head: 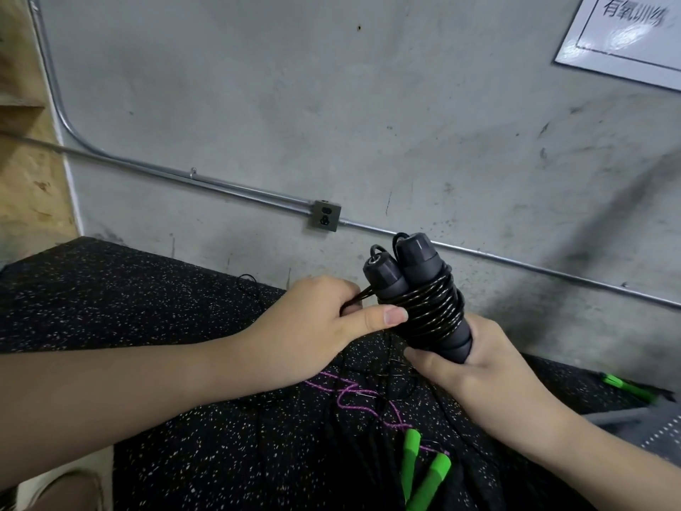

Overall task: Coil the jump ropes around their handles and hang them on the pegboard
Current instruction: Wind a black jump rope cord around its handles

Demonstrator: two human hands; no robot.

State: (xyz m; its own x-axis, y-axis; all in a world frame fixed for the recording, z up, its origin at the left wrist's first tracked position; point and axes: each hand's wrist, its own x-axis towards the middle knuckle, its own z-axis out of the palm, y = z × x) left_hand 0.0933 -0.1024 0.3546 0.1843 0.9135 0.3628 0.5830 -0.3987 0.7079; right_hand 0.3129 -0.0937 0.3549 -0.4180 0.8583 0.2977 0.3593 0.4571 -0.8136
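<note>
The right hand (475, 366) grips the paired black handles (412, 289) by their lower ends, long axis tilted up-left; the left hand (313, 319), just beside the coil, pinches the rope's loose end (359, 295).

Dim, even light; wide-angle bending at edges, blurred corners, soft shadows.

Matt black handles (412, 285) — glossy cord (433, 307), rough speckled rubber mat (166, 307).

1. The sign (626, 35) at top right is cut off and its print blurred.
2. The green handles (423, 470) run off the bottom edge.
3. The right hand (464, 359) hides the black handles' (412, 289) lower ends.
</note>
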